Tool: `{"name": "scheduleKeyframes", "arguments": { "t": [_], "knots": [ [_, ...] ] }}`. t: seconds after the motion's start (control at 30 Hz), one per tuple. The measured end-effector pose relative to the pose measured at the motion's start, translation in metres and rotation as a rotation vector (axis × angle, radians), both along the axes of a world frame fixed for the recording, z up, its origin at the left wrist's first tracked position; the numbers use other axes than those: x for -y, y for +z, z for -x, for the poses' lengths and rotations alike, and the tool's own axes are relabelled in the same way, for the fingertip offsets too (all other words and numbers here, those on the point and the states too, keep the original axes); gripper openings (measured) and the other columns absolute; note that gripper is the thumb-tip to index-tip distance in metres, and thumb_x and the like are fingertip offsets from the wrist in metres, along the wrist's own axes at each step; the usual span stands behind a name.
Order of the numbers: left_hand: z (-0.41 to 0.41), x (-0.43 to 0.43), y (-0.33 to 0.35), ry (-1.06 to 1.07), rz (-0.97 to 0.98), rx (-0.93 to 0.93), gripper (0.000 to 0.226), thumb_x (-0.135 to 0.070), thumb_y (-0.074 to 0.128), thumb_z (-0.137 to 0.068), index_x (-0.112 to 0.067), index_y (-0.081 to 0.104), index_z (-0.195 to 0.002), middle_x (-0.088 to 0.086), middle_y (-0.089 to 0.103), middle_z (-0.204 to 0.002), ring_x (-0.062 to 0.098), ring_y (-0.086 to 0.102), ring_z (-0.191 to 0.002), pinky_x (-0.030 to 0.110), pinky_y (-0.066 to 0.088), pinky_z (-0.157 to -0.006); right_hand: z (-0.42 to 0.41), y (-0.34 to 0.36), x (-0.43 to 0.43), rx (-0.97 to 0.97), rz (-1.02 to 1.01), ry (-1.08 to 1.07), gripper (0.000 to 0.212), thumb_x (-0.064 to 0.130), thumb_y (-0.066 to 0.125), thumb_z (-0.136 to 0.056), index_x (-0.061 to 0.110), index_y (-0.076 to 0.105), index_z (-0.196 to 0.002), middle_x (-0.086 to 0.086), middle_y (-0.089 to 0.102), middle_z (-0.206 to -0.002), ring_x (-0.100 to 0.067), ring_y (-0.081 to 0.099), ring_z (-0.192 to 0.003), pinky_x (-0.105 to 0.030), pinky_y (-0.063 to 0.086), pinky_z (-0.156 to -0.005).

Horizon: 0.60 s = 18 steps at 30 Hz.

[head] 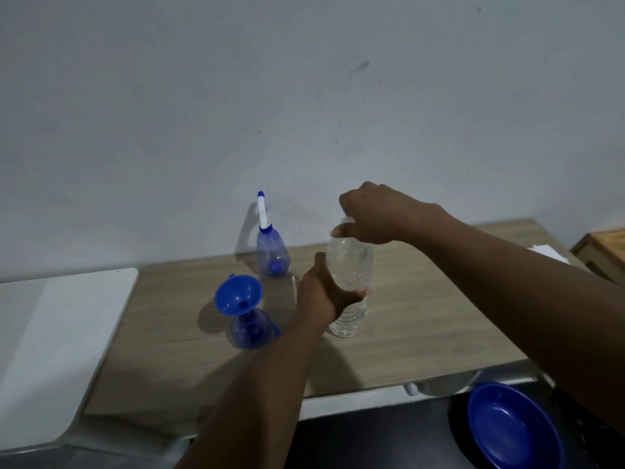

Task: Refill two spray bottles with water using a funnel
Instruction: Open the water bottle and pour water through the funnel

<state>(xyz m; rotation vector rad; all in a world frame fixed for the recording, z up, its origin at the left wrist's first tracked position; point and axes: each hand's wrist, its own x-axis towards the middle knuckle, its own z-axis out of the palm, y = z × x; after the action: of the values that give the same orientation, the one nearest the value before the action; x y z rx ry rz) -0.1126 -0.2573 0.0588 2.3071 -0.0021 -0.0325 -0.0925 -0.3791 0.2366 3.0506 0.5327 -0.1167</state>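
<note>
Now at the water bottle's (350, 282) cap, pour not yet begun.

Stands upright on the worktop (439, 316), long axis vertical; gripped round the middle by the left hand (321, 292), pinched at the cap (346, 221) from above by the right hand (372, 214). Left of the water bottle and a little nearer the person: funnel (238, 294) seated in the open neck of one spray bottle (250, 330), leaning slightly. Left of the water bottle and farther back, by the wall: second spray bottle (272, 255), spray head on. Probably calls for the cap off first, then a tip leftward toward the funnel, on the left hand's side and nearer to it than to the right hand. Could overshoot the funnel's mouth or topple that light spray bottle if tipped too fast. Right of the water bottle and nearer, past the worktop's edge: blue bowl (510, 428).
</note>
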Motion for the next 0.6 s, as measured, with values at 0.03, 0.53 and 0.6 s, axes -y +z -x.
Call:
{"name": "scheduleKeyframes", "arguments": {
  "t": [0.03, 0.53, 0.6],
  "knots": [
    [0.000, 0.000, 0.000, 0.001, 0.003, -0.005, 0.096, -0.066, 0.084, -0.057, -0.026, 0.038, -0.132, 0.000, 0.064, -0.124, 0.023, 0.062, -0.112, 0.031, 0.051, -0.087, -0.001, 0.002, 0.001, -0.046, -0.025, 0.035, 0.034, 0.047, 0.061, -0.095, 0.015, 0.051, -0.101, -0.002, 0.053, -0.098, -0.021, 0.050, -0.089, -0.032, 0.038, -0.072],
    [0.003, -0.001, 0.002, 0.007, 0.030, -0.008, 0.098, -0.066, 0.087, -0.055, -0.027, 0.038, -0.131, -0.002, 0.065, -0.122, 0.022, 0.063, -0.111, 0.036, 0.056, -0.089, -0.008, 0.016, 0.014, -0.144, -0.381, 0.038, 0.026, 0.028, 0.080, -0.083, 0.025, 0.071, -0.108, 0.008, 0.067, -0.100, -0.004, 0.059, -0.079, -0.020, 0.043, -0.070],
    [0.002, -0.002, 0.003, 0.010, 0.035, -0.003, 0.099, -0.065, 0.089, -0.052, -0.026, 0.040, -0.129, -0.002, 0.064, -0.121, 0.022, 0.063, -0.110, 0.040, 0.057, -0.090, -0.011, 0.021, 0.026, -0.145, -0.578, -0.033, 0.027, 0.025, 0.083, -0.081, 0.026, 0.071, -0.105, 0.010, 0.067, -0.097, -0.002, 0.062, -0.076, -0.015, 0.044, -0.063]
  ]
}}
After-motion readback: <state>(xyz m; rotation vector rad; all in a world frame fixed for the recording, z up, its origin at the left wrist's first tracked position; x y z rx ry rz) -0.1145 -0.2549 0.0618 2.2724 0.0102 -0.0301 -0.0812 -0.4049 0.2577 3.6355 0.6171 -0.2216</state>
